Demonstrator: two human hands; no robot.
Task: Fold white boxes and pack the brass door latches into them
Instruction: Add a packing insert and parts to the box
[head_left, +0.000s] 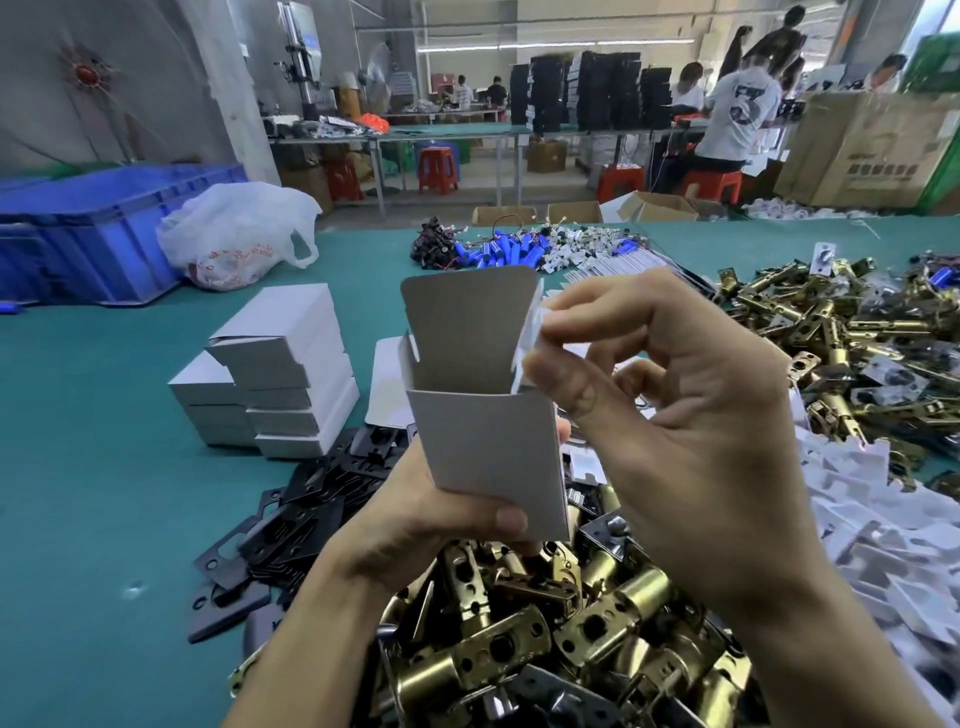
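Over the brass latch pile (519, 649) | left hand (415, 525) grips the open-topped white box (488, 447) from below | right hand (691, 431) pinching its side flap (530, 332)

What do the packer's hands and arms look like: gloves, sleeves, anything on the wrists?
Nothing is worn. The left hand and right hand have no gloves and no visible rings. The left forearm and right forearm are uncovered down to the frame edge, with no sleeve, watch or bracelet in view. The visible nails are short and unpainted.
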